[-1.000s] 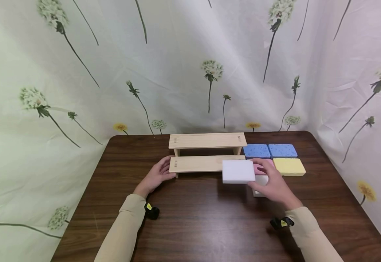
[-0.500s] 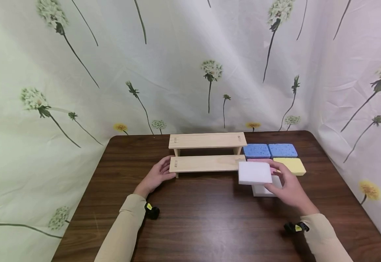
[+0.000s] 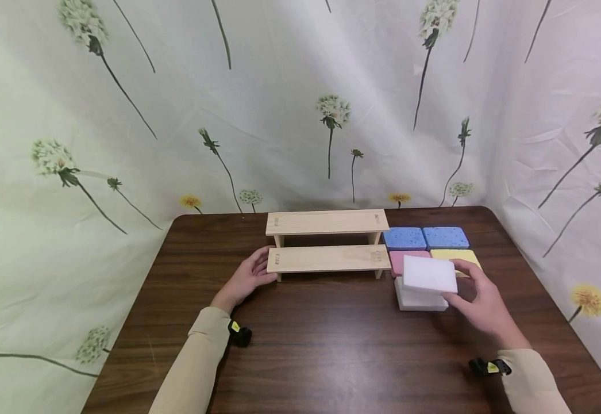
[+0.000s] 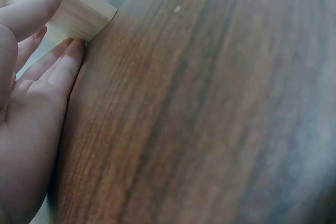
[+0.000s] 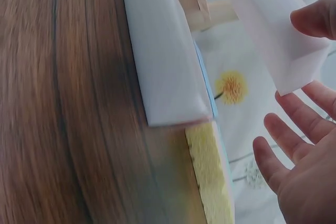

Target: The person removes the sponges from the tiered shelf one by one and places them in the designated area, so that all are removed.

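A white sponge (image 3: 428, 274) is pinched at its right edge between the thumb and fingers of my right hand (image 3: 484, 302). It hangs above a second white sponge (image 3: 421, 301) on the table; the right wrist view shows a gap between the held sponge (image 5: 286, 40) and the lower one (image 5: 165, 51). My left hand (image 3: 246, 280) rests at the left end of a two-tier wooden rack (image 3: 327, 259). In the left wrist view, fairly straight fingers of the left hand (image 4: 39, 77) touch the rack's end panel (image 4: 79, 17).
Two blue sponges (image 3: 405, 238) lie side by side beyond a pink sponge (image 3: 401, 263) and a yellow sponge (image 3: 458, 256), right of the rack. Everything stands on a dark wood table (image 3: 326, 356). A flower-printed cloth (image 3: 290, 115) hangs behind it.
My right hand has carried the white sponge rightward from in front of the rack's lower shelf to above the other white sponge. The left hand and rack have stayed in place.
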A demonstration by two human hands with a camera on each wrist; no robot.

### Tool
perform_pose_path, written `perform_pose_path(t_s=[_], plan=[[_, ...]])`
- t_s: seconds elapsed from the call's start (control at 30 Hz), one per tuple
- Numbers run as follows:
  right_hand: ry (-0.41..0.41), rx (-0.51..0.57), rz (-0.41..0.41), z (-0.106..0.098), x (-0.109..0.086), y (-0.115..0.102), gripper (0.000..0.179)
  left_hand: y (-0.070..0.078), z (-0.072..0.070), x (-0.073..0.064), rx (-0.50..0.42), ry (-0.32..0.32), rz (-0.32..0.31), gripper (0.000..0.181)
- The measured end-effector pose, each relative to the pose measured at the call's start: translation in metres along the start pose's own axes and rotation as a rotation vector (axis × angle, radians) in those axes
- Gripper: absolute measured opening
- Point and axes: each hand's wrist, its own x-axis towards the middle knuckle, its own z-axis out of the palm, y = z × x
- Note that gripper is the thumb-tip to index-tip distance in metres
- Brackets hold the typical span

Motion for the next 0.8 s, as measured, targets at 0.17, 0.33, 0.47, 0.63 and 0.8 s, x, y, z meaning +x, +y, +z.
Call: perform_pose_path(t_s=[0.17, 0.33, 0.47, 0.63, 0.8], plan=[[0.001, -0.007, 0.056, -0.011, -0.005, 0.008, 0.075, -0.002, -0.001, 0.0, 0.002, -0.002, 0.007, 0.086], [0.008, -0.046, 0.122, -0.021, -0.01, 0.017, 0.074, 0.0, 0.0, -0.001, -0.013, -0.001, 0.005, 0.086], [0.045, -0.053, 0.116, -0.026, -0.016, 0.025, 0.072, 0.003, 0.0, -0.001, -0.017, 0.003, -0.002, 0.086], [0.087, -0.073, 0.104, -0.033, -0.022, 0.037, 0.069, 0.001, 0.0, -0.001, -0.011, 0.005, -0.006, 0.086], [0.115, -0.081, 0.119, -0.04, -0.028, 0.048, 0.069, 0.001, 0.0, -0.002, -0.008, 0.003, -0.005, 0.085]])
